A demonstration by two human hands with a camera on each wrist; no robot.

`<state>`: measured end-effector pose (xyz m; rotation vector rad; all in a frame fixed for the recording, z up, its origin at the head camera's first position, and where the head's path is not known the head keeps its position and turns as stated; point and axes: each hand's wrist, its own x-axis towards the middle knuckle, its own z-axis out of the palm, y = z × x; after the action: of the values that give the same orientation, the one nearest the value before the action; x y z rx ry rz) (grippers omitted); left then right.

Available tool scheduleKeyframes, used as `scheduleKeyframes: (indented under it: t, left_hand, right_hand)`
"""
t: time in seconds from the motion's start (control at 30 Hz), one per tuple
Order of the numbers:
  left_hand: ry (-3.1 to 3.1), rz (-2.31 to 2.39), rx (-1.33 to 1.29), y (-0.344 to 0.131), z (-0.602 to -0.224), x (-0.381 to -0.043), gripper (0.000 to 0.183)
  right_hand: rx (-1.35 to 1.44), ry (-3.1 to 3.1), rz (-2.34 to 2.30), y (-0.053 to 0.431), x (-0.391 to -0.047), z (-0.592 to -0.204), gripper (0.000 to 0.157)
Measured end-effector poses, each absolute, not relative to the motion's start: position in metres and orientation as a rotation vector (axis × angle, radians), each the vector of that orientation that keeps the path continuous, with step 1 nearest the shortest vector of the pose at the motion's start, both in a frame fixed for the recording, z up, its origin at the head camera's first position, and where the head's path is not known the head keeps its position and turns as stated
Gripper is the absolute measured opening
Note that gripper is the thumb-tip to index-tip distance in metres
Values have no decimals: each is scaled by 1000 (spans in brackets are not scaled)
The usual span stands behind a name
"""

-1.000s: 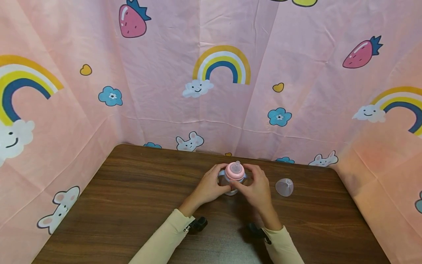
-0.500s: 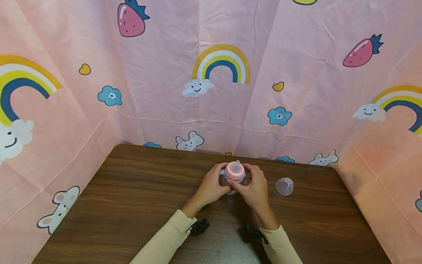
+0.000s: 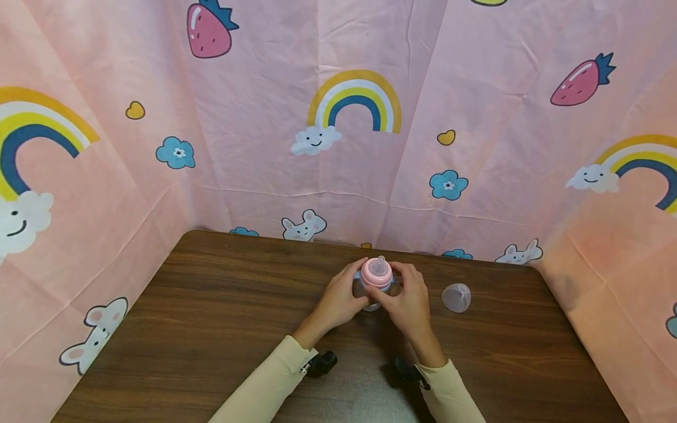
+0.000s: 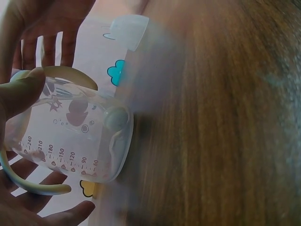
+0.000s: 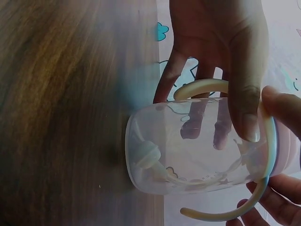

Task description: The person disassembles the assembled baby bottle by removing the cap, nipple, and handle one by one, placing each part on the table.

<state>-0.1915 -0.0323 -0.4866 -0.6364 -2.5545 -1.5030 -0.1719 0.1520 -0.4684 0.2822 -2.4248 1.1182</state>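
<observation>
A clear baby bottle (image 3: 376, 274) with a pink collar, a see-through nipple and pale blue handles stands upright between both hands. My left hand (image 3: 337, 301) grips it from the left, thumb across the front and fingers behind. My right hand (image 3: 413, 301) holds the upper part from the right, its thumb (image 5: 281, 106) near the collar. In the left wrist view, the bottle body (image 4: 70, 127) shows measuring marks, and a straw with a weighted end (image 4: 115, 119) inside. Whether its base touches the table cannot be told.
A clear dome cap (image 3: 456, 298) sits on the brown wooden table (image 3: 222, 317), right of the right hand. Pink patterned cloth (image 3: 254, 153) encloses the table at the back and both sides.
Both wrists have shifted slightly inward, toward each other. The hold on the baby bottle looks the same, and the dome cap has stayed in place.
</observation>
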Motion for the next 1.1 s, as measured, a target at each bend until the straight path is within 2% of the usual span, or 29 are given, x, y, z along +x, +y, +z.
scheduleKeyframes:
  t: [0.27, 1.1]
  left_hand:
    - [-2564, -1504, -614, -31, -486, -191, 75]
    - [-2550, -1522, -638, -32, -486, -191, 70]
  right_hand:
    - [303, -2404, 1112, 152, -173, -468, 67]
    - [397, -2363, 1142, 158, -174, -467, 66]
